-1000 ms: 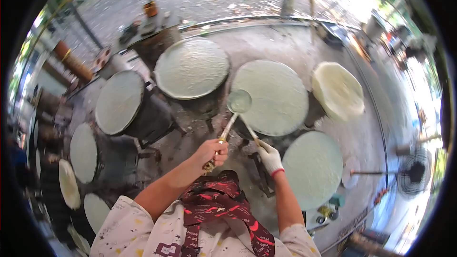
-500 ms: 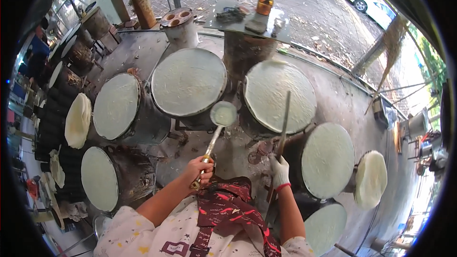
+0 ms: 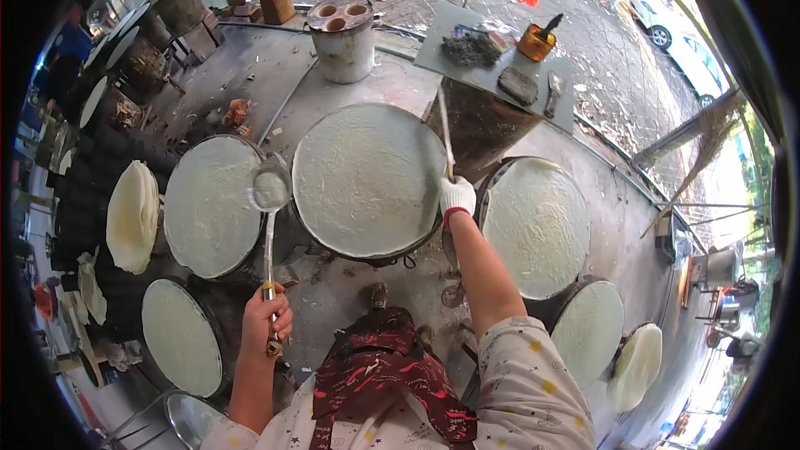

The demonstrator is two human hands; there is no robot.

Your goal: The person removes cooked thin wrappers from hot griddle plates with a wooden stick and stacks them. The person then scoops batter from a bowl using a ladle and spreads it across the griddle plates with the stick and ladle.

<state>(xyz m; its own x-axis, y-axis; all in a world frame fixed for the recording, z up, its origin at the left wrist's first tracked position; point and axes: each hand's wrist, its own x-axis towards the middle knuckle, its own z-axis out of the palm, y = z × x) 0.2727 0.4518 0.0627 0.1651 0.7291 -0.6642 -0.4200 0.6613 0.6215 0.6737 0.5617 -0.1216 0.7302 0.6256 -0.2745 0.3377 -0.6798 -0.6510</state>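
Two at once: clamps a ladle (image 3: 269, 237), likely stiff, bowl-heavy and best held by its handle, in the bare left hand (image 3: 265, 317), left of the middle pan (image 3: 367, 259), and a seemingly light stick (image 3: 446, 129) in the gloved right hand (image 3: 457, 196) beside that pan's right rim.

A long metal ladle (image 3: 270, 242) points toward twelve, at nine o'clock of the pale-coated round pan (image 3: 371, 259); a slender stick (image 3: 446, 133) stands at two.
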